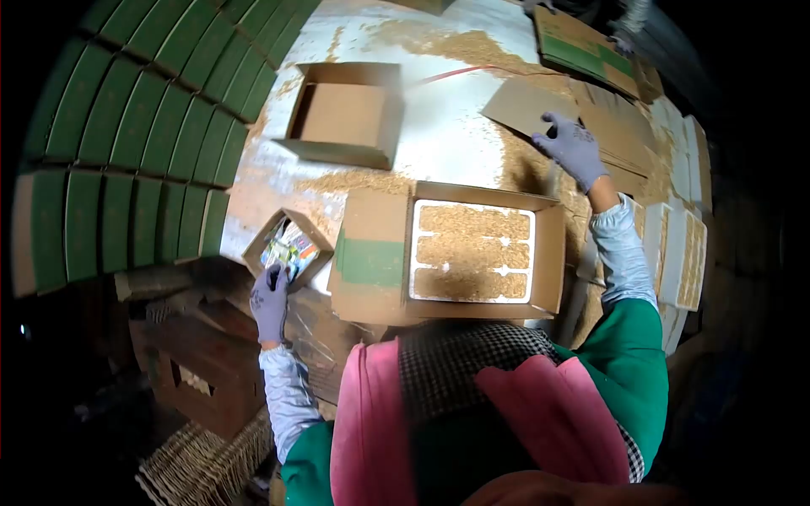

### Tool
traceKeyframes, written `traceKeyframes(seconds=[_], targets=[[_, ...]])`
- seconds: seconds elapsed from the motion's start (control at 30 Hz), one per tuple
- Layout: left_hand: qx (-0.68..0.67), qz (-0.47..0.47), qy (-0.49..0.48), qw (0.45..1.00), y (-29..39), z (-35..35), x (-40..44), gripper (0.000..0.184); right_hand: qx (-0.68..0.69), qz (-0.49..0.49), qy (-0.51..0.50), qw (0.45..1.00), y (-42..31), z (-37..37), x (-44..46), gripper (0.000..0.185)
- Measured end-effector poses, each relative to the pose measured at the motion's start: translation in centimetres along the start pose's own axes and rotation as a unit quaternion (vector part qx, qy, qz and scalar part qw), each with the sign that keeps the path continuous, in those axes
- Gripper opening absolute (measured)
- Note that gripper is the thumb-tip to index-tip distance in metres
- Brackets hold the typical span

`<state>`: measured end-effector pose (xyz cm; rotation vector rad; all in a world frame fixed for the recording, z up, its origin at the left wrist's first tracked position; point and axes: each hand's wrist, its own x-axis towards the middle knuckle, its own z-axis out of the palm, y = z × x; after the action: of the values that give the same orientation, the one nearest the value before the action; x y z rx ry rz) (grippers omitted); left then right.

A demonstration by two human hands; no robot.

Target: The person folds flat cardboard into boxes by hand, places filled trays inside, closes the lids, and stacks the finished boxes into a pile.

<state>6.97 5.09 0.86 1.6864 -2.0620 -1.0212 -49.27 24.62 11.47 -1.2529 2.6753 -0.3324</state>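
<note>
While hands (270, 302) (575, 150) are apart, crumbs (447, 44) litter the table (443, 110) (green boxes (126, 135) alongside).

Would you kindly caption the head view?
Grey-gloved left hand at small brown cardboard box, right hand near flat brown cardboard.

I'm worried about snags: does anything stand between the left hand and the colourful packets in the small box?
Nothing visible does. The small box is open on top, and the left hand reaches over its near side to the packets; whether they touch is unclear.
</note>
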Motion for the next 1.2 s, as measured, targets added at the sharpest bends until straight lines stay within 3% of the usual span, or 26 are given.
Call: traceKeyframes(seconds=[0.03, 0.07, 0.13, 0.23, 0.27, 0.37, 0.47, 0.5, 0.57, 0.6, 0.7, 0.77, 0.83, 0.87, 0.9, 0.93, 1.0, 1.03, 1.1, 1.13, 1.17, 1.2], targets=[[0.127, 0.020, 0.045, 0.991, 0.9, -1.1, 0.4, 0.027, -0.053, -0.018, 0.000, 0.998, 3.6, 3.7, 3.7, 0.083], [0.158, 0.006, 0.068, 0.985, 0.1, -1.1, 1.2, 0.028, -0.183, -0.017, -0.035, 0.982, 4.8, 6.0, 5.7, 0.104], [0.218, -0.016, 0.059, 0.974, -1.4, -0.2, 3.6, 0.039, -0.234, -0.030, -0.057, 0.970, 9.4, 11.5, 8.1, 0.111], [0.324, -0.096, 0.014, 0.941, -2.1, 3.0, 6.3, 0.047, -0.197, -0.043, -0.026, 0.979, 14.6, 16.5, 9.4, 0.052], [0.329, -0.101, 0.007, 0.939, -2.0, 3.3, 6.9, 0.045, -0.207, -0.075, -0.045, 0.974, 13.2, 14.9, 8.4, 0.045], [0.288, -0.121, 0.014, 0.950, -2.4, 3.3, 7.3, 0.041, -0.019, -0.118, 0.048, 0.992, 11.9, 11.4, 5.2, 0.038], [0.204, -0.117, 0.065, 0.970, -0.4, 1.1, 5.5, 0.033, 0.145, -0.078, 0.169, 0.972, 9.3, 5.4, -0.5, 0.036], [0.165, -0.100, 0.101, 0.976, 0.1, 0.2, 5.0, 0.032, 0.200, -0.047, 0.197, 0.958, 9.6, 4.4, -2.1, 0.037], [-0.053, -0.067, 0.126, 0.988, 2.1, -1.1, 4.6, 0.026, 0.304, 0.019, 0.264, 0.915, 10.4, 2.4, -5.6, 0.039], [-0.197, 0.026, 0.117, 0.973, 3.8, -1.1, 4.7, 0.019, 0.342, 0.036, 0.296, 0.891, 7.9, 0.6, -7.9, 0.041], [-0.355, 0.104, -0.017, 0.929, 15.7, 0.1, 1.4, 0.012, 0.407, 0.058, 0.365, 0.835, 4.6, -0.2, -11.2, 0.039], [-0.350, 0.156, -0.070, 0.921, 22.3, 3.3, -2.3, 0.013, 0.475, 0.070, 0.368, 0.796, -1.7, -2.2, -13.8, 0.034], [-0.157, 0.373, -0.179, 0.897, 25.3, 7.7, -5.2, 0.020, 0.363, -0.095, 0.414, 0.829, -5.1, -1.6, -16.1, 0.032], [-0.002, 0.527, -0.145, 0.838, 23.7, 10.3, -6.3, 0.024, 0.234, -0.193, 0.332, 0.893, -4.5, -0.9, -17.6, 0.043], [0.053, 0.561, -0.187, 0.805, 23.0, 10.0, -7.7, 0.026, 0.108, -0.270, 0.253, 0.923, -6.0, -1.4, -19.4, 0.045], [0.102, 0.593, -0.228, 0.765, 22.3, 9.7, -9.0, 0.029, 0.072, -0.312, 0.143, 0.936, -5.7, -0.3, -20.5, 0.040], [-0.014, 0.424, -0.502, 0.754, 25.3, 2.1, -10.0, 0.032, 0.042, -0.351, -0.021, 0.935, -4.1, 2.8, -21.6, 0.032], [-0.082, 0.303, -0.628, 0.712, 26.6, -0.7, -10.4, 0.032, 0.054, -0.355, -0.084, 0.929, -3.3, 3.7, -22.4, 0.029], [-0.077, 0.327, -0.529, 0.779, 28.1, -2.0, -11.8, 0.033, -0.014, -0.345, -0.213, 0.914, -2.9, 4.8, -22.4, 0.030], [0.028, 0.332, -0.468, 0.819, 30.4, -0.3, -12.0, 0.033, -0.046, -0.341, -0.278, 0.897, -3.1, 5.3, -22.2, 0.031], [0.108, 0.484, -0.309, 0.811, 29.5, 3.6, -11.5, 0.047, -0.052, -0.336, -0.276, 0.899, -3.0, 5.8, -21.6, 0.031], [0.236, 0.590, -0.193, 0.747, 25.3, 9.3, -9.0, 0.063, -0.055, -0.329, -0.273, 0.902, -3.0, 6.4, -21.2, 0.031]])
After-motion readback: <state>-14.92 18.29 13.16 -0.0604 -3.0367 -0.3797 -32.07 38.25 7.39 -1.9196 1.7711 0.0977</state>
